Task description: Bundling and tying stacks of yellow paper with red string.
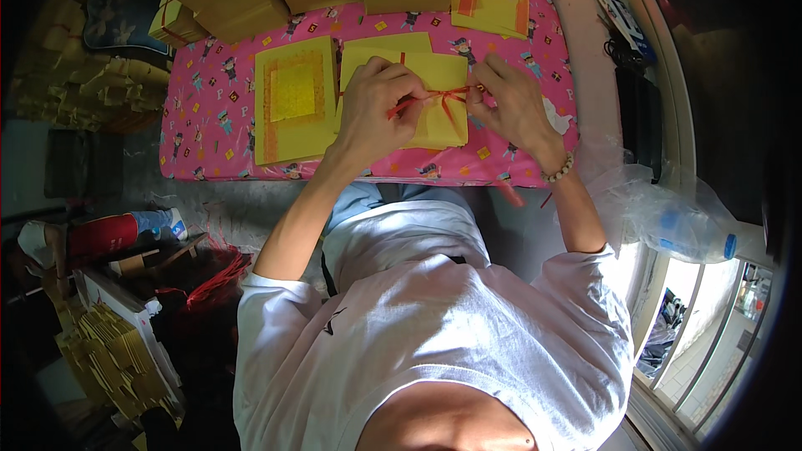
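A flat bundle of yellow paper sheets (434, 96) lay on the pink patterned tabletop (209, 117), roughly square to the person and just right of a separate yellow sheet with a gold foil square. A thin red string (443, 95) ran across the bundle's top face, crossing near its middle, where its strands gathered at a knot. The left hand (378, 108) pinched one end of the string over the bundle, and the right hand (511, 98) pinched the other at the bundle's right edge.
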Motion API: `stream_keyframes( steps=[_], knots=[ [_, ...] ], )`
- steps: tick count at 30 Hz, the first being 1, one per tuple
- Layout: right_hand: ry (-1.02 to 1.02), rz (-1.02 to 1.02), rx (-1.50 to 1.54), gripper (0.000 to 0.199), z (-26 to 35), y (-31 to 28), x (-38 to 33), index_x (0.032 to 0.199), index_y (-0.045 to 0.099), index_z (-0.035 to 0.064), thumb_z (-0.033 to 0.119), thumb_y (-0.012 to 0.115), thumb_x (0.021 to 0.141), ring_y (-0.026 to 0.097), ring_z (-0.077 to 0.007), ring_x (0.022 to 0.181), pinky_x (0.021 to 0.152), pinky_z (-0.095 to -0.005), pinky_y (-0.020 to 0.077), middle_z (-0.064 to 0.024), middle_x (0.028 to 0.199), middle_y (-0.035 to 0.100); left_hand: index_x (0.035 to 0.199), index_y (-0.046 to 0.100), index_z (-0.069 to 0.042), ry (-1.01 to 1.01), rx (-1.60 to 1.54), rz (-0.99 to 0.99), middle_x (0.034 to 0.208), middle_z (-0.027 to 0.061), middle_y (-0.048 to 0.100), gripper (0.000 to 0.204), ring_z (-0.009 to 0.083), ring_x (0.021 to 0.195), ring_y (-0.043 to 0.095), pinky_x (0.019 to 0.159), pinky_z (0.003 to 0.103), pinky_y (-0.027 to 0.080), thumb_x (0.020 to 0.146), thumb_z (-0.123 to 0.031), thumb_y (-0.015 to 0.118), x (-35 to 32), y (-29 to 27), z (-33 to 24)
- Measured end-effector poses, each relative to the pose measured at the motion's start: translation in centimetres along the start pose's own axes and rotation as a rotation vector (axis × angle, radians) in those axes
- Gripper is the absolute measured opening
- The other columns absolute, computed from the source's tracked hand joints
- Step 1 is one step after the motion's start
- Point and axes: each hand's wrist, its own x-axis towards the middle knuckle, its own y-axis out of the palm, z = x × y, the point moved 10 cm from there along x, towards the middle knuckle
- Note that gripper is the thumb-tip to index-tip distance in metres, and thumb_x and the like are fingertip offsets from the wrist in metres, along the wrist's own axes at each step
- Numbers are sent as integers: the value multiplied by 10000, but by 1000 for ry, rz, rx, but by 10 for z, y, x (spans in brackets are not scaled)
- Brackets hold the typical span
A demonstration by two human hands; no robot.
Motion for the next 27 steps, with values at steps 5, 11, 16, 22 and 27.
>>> stream_keyframes(
  steps=[5,11,16,22,27],
  knots=[
    [25,-11,5,138,-5,4,-4,822,531,24,14,628,723,546,-283,627,532,-374,423,-106,730,478,712,606,-54,-22,-54,-81,748,50,624,91,263,763,562,685,369,451,648,-6,651,-8,-8,7],
    [59,6,-2,118,-6,6,-6,825,536,15,10,623,744,565,-267,647,553,-358,445,-102,741,499,733,621,-31,-100,-57,-21,765,59,639,64,242,764,578,693,347,462,701,-11,673,-11,-7,12],
    [158,-4,272,170,-26,18,-19,921,560,29,28,620,762,587,-264,738,625,-355,478,-120,841,526,845,644,-47,-64,-60,9,898,66,657,149,256,886,598,779,347,468,705,-44,697,-13,-15,14],
    [346,-47,708,527,-48,64,-75,1306,396,47,22,585,815,502,-272,1148,936,-342,447,-164,1225,460,1250,522,-80,-172,29,-143,1292,127,513,524,258,1207,477,1010,358,365,769,-160,715,-52,-50,48],
    [225,-13,394,699,-11,75,-70,1423,227,26,62,601,833,358,-304,1304,1051,-382,337,-184,1399,337,1404,314,-35,-578,-835,-242,1392,127,401,667,228,1303,349,1084,353,245,936,-499,418,-96,-7,102]
  ],
)
